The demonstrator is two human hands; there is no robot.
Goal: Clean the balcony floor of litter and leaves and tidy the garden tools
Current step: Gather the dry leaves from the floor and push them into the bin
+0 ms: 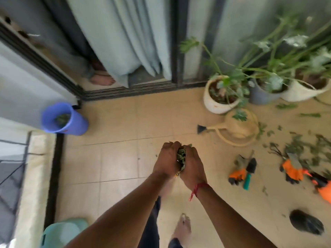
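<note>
Left hand [165, 159] and right hand [192, 164], pressed together, cup a clump of leaves [180, 154] above the tiled floor [116, 158], well apart from the purple bucket [64, 119].

Clump of green leaves [180, 158] pressed between left hand [167, 160] and right hand [192, 167], left of watering can [238, 127]. Loose leaves [304, 149] strewn right of can; trowel [249, 171], orange gloves [237, 173] nearside, flat.

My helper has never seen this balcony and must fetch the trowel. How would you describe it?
Find the cream plastic watering can by a white plant pot. Nearer the camera lies the black-bladed hand trowel, beside an orange-and-grey glove. Only it has a green handle.
</note>
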